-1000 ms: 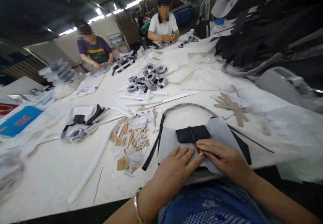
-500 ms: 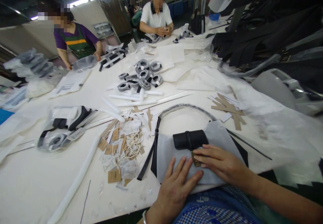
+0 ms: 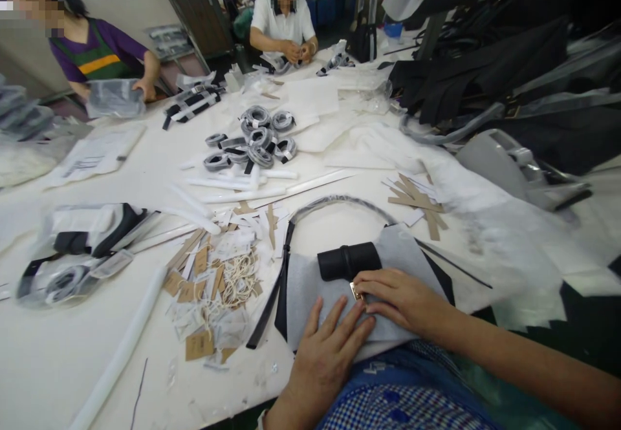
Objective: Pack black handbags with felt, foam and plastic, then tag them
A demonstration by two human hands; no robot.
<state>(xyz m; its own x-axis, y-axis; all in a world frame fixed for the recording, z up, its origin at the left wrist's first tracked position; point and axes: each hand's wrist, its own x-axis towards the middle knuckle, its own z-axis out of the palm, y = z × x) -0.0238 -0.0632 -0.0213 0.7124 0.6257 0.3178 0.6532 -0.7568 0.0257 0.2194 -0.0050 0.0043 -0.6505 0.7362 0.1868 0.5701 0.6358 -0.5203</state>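
In the head view, a handbag (image 3: 303, 288) lies at the table's front edge, its front covered by a light grey sheet. A rolled black piece with a band (image 3: 349, 262) rests on the sheet. Below it sits a gold-coloured metal clasp (image 3: 358, 291). My right hand (image 3: 405, 301) has its fingers and thumb closed at the clasp, partly hiding it. Flat on the grey sheet lies my left hand (image 3: 327, 346), fingers spread, with fingertips close to the clasp. The bag's wrapped handle (image 3: 334, 202) arches away from me, and a black strap (image 3: 266, 307) hangs at its left.
Paper tags and strings (image 3: 240, 278) are heaped left of the bag. Beyond are coiled, wrapped straps (image 3: 259, 136) and white foam tubes (image 3: 121, 346). A bagged set (image 3: 82, 242) lies left, cardboard strips (image 3: 417, 200) right. Two people work across the table; black bags (image 3: 485, 74) are piled right.
My view has shifted, so the scene sits further left and higher. The right-hand fingers have gone from lying over the clasp to bending round it. A co-worker at left has raised a clear plastic-wrapped item.
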